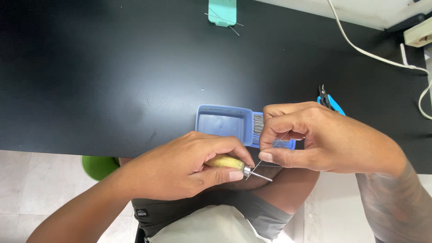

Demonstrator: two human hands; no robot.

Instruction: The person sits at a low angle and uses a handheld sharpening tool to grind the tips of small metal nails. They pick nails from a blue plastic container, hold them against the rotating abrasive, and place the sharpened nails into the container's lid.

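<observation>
My left hand (180,168) closes around a wooden-handled awl (229,163), its metal tip jutting just past my thumb. My right hand (310,139) pinches a thin wire (274,145), which slants down to touch that tip.

Left hand (189,168) curled closed, thumb forward, right hand (310,137) fingers (270,156) pinched together, forearms angled inward, fingertips almost meeting

A wooden-handled awl (234,164) is gripped in the left hand (180,168), and a thin needle (272,146) is pinched at its metal tip by the right hand (315,139). Just behind, a blue plastic box (223,122) of needles is parked on the black table (112,76).
</observation>
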